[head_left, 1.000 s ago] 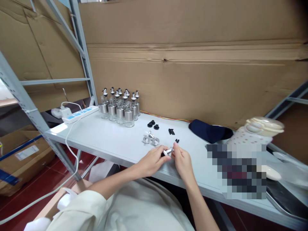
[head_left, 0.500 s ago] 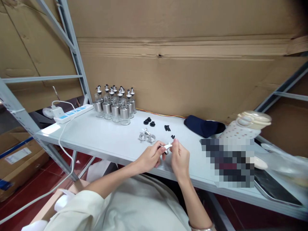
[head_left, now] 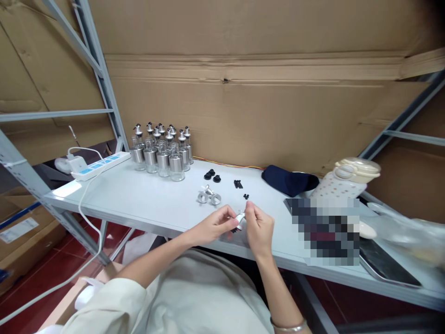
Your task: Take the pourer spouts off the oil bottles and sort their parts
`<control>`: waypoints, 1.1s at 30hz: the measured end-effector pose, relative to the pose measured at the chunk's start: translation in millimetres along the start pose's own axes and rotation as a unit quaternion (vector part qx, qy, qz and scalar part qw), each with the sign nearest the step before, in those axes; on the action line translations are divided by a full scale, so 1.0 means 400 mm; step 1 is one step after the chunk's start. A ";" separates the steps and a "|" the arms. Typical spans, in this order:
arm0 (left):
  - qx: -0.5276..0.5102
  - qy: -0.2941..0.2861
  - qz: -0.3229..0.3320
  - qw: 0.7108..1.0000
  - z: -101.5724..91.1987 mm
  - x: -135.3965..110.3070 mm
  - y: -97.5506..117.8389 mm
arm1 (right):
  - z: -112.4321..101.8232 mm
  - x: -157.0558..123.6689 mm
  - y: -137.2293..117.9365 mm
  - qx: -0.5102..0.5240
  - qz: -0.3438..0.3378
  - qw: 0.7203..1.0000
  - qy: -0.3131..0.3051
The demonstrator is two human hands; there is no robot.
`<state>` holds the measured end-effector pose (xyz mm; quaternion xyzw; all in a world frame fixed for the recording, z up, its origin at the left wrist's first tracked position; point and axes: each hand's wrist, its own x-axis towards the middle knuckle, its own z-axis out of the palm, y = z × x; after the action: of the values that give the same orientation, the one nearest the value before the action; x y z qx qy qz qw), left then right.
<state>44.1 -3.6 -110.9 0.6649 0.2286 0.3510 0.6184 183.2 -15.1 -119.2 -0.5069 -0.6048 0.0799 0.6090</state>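
The left hand grips a silver, tapered metal spout, likely light, slick, best held low; the right hand is closed at its tip, contents unclear.

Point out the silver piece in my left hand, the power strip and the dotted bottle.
Silver piece [head_left: 240, 217]: head view, exposed shiny body.
Power strip [head_left: 100, 165]: head view, socket face.
Dotted bottle [head_left: 339, 185]: head view, spotted side.

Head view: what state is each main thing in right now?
Left hand, closed on metal piece
Right hand, curled at the piece's end, grip unclear
Back bottles, upright, spouts fitted
Front bottles, upright, without spouts
Metal tops, loose on shelf
Black discs, loose, grouped
Power strip, plug inserted
Tumbler, lid on
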 end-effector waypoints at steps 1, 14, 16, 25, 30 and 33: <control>0.024 0.007 0.001 1.000 0.000 -0.001 -0.002 | -0.001 0.003 0.003 0.022 0.040 0.999 -0.019; -0.047 0.113 -0.009 0.992 -0.013 0.015 -0.023 | -0.013 0.028 0.054 0.264 0.235 0.935 -0.004; -0.052 0.115 -0.010 0.992 -0.014 0.015 -0.019 | -0.029 0.047 0.061 0.216 0.217 0.952 -0.028; -0.062 0.109 -0.014 0.992 -0.012 0.012 -0.017 | -0.096 0.194 0.081 -0.027 0.168 0.971 -0.169; -0.060 0.106 -0.017 0.992 -0.014 0.010 -0.021 | -0.067 0.216 0.118 -0.261 0.062 0.929 -0.253; -0.060 0.104 -0.020 0.993 -0.015 0.008 -0.019 | -0.053 0.231 0.143 -0.341 0.071 0.890 -0.294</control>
<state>42.9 3.8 -117.8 0.5816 0.2836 0.4189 0.6371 253.6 66.8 -94.3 -0.6783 -0.7084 0.0574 0.1864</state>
